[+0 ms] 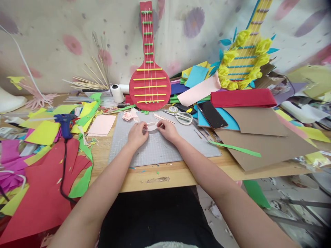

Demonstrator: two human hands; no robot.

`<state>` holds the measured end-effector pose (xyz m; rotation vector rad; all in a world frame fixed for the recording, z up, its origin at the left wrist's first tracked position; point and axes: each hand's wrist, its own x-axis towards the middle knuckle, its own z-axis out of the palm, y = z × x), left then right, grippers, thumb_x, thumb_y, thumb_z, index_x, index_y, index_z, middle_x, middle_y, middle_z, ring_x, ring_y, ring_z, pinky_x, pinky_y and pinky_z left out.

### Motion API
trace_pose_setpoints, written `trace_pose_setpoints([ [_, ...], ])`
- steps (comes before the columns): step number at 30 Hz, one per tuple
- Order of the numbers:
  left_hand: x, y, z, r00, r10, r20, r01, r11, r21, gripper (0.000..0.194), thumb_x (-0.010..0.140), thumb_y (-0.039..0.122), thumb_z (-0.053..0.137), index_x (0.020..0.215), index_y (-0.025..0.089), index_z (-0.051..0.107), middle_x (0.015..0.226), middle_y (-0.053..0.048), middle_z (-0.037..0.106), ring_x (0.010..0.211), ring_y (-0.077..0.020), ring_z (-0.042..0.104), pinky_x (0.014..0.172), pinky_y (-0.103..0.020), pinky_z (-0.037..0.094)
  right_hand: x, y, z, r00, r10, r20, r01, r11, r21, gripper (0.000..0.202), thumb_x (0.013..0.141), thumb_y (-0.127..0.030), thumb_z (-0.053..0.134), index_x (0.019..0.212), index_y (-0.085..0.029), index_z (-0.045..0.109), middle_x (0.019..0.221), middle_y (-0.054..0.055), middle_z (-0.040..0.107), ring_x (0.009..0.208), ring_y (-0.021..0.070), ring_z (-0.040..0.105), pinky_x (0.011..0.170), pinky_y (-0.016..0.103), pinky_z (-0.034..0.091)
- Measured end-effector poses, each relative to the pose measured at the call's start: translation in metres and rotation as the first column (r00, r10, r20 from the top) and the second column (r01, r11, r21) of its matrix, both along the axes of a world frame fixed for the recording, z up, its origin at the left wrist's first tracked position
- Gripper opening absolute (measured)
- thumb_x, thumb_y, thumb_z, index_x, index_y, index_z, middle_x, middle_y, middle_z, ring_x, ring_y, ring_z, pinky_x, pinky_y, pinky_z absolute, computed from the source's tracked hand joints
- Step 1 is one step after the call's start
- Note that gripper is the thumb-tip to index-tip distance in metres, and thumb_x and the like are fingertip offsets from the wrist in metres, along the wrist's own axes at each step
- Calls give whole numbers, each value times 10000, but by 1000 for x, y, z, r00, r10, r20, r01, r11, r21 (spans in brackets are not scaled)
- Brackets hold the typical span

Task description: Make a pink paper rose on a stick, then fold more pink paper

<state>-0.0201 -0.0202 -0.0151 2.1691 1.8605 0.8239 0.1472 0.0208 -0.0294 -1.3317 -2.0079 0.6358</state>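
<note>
Both my hands are over the grey cutting mat [155, 148], a small pale pink paper piece [152, 126] stretched between them. My left hand [138, 133] pinches its left end. At its right end, my right hand [167, 129] grips it between thumb and fingers. Just behind my left hand lies a crumpled pale pink paper flower [127, 116]. A pair of white-handled scissors [184, 118] rests behind and to the right of my right hand. Propped upright beyond the mat is a red paper lute [150, 82] with yellow and green strips and white strings.
To the left are a blue glue gun [66, 125], pale pink paper squares [101, 125] and red sheets [43, 186]. On the right, a black phone [212, 114] lies near brown cardboard [263, 148] and a red paper roll [243, 98]. A yellow flowered instrument [243, 62] leans behind.
</note>
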Motion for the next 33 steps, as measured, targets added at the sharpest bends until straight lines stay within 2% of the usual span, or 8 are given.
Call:
trace_pose_setpoints([
  [6, -4, 5, -4, 1000, 12, 14, -12, 1000, -3, 66, 744, 217, 557, 790, 209, 604, 823, -31, 652, 879, -199, 540, 763, -310, 419, 1, 1, 2, 998, -28, -58, 25, 998, -51, 162, 698, -92, 526, 821, -193, 556, 814, -35, 635, 678, 87, 524, 659, 223, 381],
  [8, -4, 7, -6, 999, 18, 30, -17, 1000, -8, 79, 758, 237, 557, 765, 203, 628, 801, -39, 651, 879, -198, 537, 782, -311, 417, 0, 1, 3, 998, -53, -46, 50, 997, -62, 155, 699, -115, 541, 831, -195, 550, 806, -33, 636, 686, 92, 531, 662, 229, 384],
  [13, -2, 9, -7, 995, 63, 78, -61, 998, -22, 121, 770, 252, 542, 784, 200, 650, 824, -47, 655, 873, -203, 526, 767, -314, 418, -5, -2, 2, 995, -93, -33, 89, 991, -96, 178, 745, -239, 558, 918, -214, 521, 819, -31, 638, 661, 102, 539, 640, 244, 383],
  [16, 1, 8, -5, 993, 85, 84, -83, 996, -31, 119, 768, 243, 535, 806, 205, 642, 814, -38, 660, 867, -206, 523, 775, -320, 409, -10, -1, 1, 988, -152, 3, 152, 985, -87, 190, 757, -224, 538, 944, -221, 503, 799, -31, 633, 686, 118, 550, 633, 248, 374],
  [21, 5, 8, -4, 978, 165, 129, -157, 985, -66, 224, 760, 243, 541, 978, 223, 588, 792, -17, 657, 879, -216, 520, 738, -315, 405, -16, -1, 1, 980, -187, 73, 191, 980, -56, 234, 752, -195, 516, 982, -219, 479, 790, -21, 634, 736, 142, 564, 646, 258, 370],
  [26, 8, 9, -3, 966, 220, 136, -212, 975, -71, 208, 754, 249, 545, 959, 230, 570, 779, -7, 647, 898, -216, 523, 736, -308, 400, -18, -3, 4, 972, -207, 109, 215, 975, -63, 221, 772, -218, 499, 991, -211, 474, 815, -5, 637, 773, 155, 568, 668, 268, 377],
  [33, 9, 12, -3, 966, 229, 122, -220, 972, -82, 231, 742, 241, 561, 972, 229, 544, 772, -11, 639, 919, -219, 520, 734, -318, 400, -20, -6, 6, 966, -213, 143, 218, 976, -19, 205, 771, -197, 508, 973, -202, 478, 843, 14, 636, 784, 161, 567, 697, 275, 380],
])
